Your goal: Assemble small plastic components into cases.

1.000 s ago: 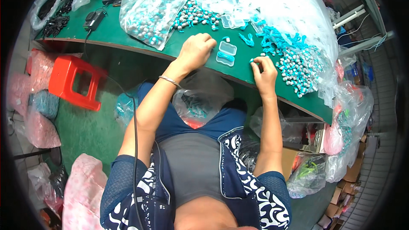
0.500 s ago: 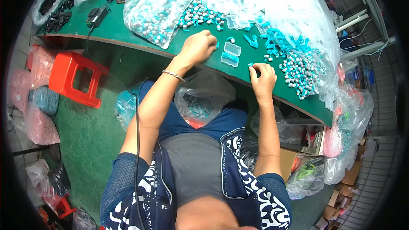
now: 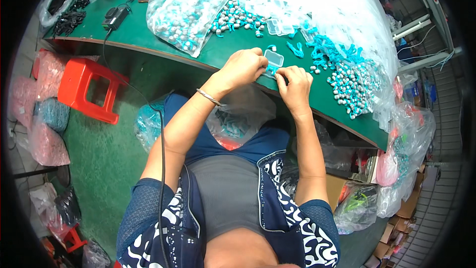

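Observation:
A small clear plastic case [image 3: 274, 58] lies with its lid raised near the table's front edge. A turquoise cord [image 3: 271, 69] shows in its near half. From the left, my left hand [image 3: 245, 68] bends closed fingertips onto the case. My right hand [image 3: 296, 83] pinches at its other side, its fingertips close to the left ones. Whatever the fingers hold is hidden. Just beyond the case lie a loose grey-and-turquoise plug [image 3: 272, 48] and a bundled turquoise cord [image 3: 296, 49].
Many corded plugs form a pile [image 3: 349, 87] at the right, below a large clear bag [image 3: 342, 5]. Another plug pile [image 3: 235, 20] sits beside a clear bag [image 3: 181, 17]. A black adapter [image 3: 116, 17] rests at the far left. On the floor stands a red stool [image 3: 82, 89].
My left hand has moved right and my right hand left, so both now meet over the case. The turquoise pieces seen at their fingertips are now hidden.

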Demonstrator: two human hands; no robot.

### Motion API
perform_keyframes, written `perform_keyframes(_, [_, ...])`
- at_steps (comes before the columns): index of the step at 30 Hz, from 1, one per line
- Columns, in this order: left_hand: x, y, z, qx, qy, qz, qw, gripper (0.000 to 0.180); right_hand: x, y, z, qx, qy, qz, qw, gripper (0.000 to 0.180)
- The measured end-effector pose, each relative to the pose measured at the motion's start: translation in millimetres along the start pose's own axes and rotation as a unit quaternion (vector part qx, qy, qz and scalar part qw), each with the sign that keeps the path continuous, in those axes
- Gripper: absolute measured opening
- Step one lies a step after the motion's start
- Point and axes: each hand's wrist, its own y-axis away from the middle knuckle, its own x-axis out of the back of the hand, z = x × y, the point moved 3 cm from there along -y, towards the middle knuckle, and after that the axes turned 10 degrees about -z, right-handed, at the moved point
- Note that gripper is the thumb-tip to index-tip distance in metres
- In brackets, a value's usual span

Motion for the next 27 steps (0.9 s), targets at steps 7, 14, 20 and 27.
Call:
perform_keyframes(7, [-10.9,-3.0,-5.8,0.050,0.082,0.029,0.995,0.011,-5.9,-3.7,13.4,-0.072,-0.093,-0.058,0.991,0.008])
perform_keyframes(14, [-17.0,0.6,-2.1,0.059,0.059,0.052,0.995,0.012,-7.1,-2.7,17.0,-0.057,-0.102,-0.053,0.992,0.009])
perform_keyframes(20, [-10.7,14.0,-0.7,0.018,0.108,0.046,0.993,0.026,1.4,-10.1,20.5,-0.052,-0.164,-0.031,0.985,0.008])
perform_keyframes(27, [-16.9,10.1,-2.2,0.022,0.043,0.032,0.998,0.051,-18.2,-39.1,41.0,-0.073,-0.051,-0.050,0.995,0.017])
